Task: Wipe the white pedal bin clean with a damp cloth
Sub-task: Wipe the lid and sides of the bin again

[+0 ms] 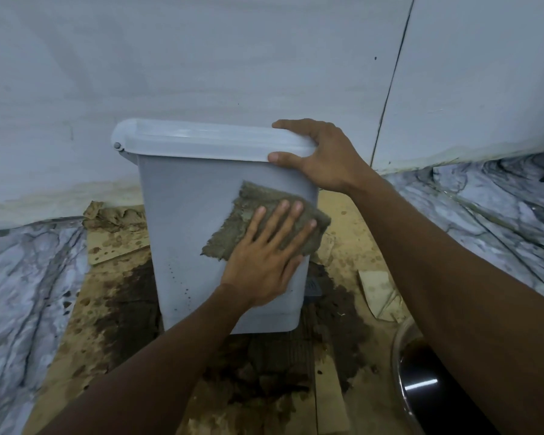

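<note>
The left hand is pressing the damp cloth flat-palmed against the white pedal bin standing on soaked cardboard at the wall, while the right hand is gripping the lid corner — a hard push risks sliding or tipping it.

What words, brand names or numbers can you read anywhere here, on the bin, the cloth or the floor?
None can be read.
The white pedal bin shows no label on the side in view, only dark specks.
The cloth under the left hand is plain.
The wet cardboard bears stains, not print.
</note>
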